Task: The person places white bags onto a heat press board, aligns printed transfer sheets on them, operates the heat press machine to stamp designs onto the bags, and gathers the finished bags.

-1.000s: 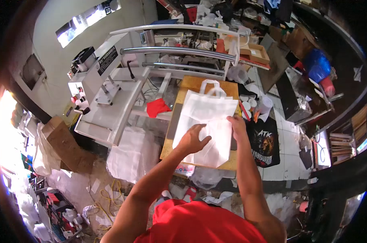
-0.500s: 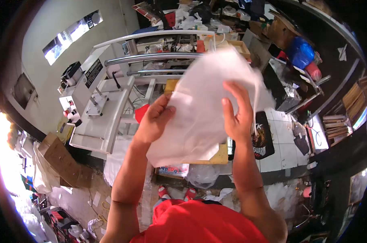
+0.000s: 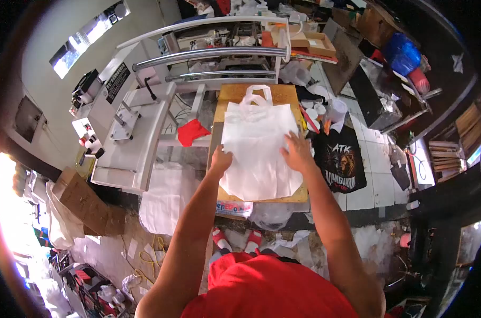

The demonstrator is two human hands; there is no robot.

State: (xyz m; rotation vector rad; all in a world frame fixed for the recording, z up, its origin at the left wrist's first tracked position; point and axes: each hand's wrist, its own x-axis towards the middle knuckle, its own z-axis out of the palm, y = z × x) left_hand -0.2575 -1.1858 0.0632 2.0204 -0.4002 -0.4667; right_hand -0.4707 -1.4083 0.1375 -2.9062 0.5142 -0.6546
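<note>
In the head view, I have one white bag (image 3: 259, 159) lying flat on one wooden board (image 3: 288, 94), between the two hands, its handles pointing to the far side. The left hand (image 3: 220, 160) is at the bag's left edge, fingers curled and thumb toward the cloth; I can't tell from here whether it pinches the fabric. The right hand (image 3: 298, 152) is open over the right edge, fingers spread, grasping nothing that I can see. Around them I count one red cloth (image 3: 193, 132) to the left, one black printed cloth (image 3: 338, 164) to the right, and two red slippers (image 3: 217, 235) on the near side.
</note>
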